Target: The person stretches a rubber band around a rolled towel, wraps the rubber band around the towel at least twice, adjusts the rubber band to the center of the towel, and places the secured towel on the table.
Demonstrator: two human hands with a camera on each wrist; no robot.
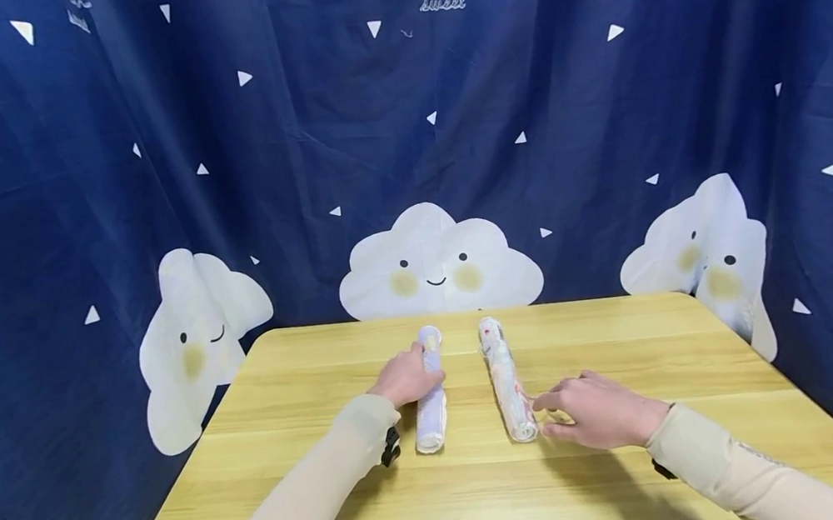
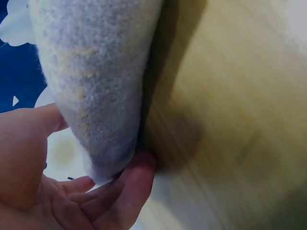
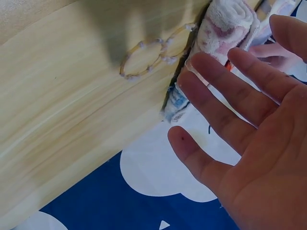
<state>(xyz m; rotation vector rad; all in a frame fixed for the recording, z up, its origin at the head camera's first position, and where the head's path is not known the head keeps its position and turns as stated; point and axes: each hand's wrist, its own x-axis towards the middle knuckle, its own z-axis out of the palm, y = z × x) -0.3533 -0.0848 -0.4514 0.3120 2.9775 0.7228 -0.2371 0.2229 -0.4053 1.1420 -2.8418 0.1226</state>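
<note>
lavender cloth roll [image 1: 432, 417] lies near white patterned roll [image 1: 506, 379]

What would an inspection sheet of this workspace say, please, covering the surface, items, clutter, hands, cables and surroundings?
Surface: light wooden table with visible grain.
Job's things: a pale purple towel and a white patterned towel, both rolled up, side by side and apart.
Clutter: thin yellowish loops lie beside the patterned roll.
Hands: left hand grips the purple roll; right hand is beside the patterned roll, fingers relaxed; whether it touches cannot be told.
Cables: nothing seen.
Surroundings: dark blue curtain with white prints, behind the table and at both sides.
</note>
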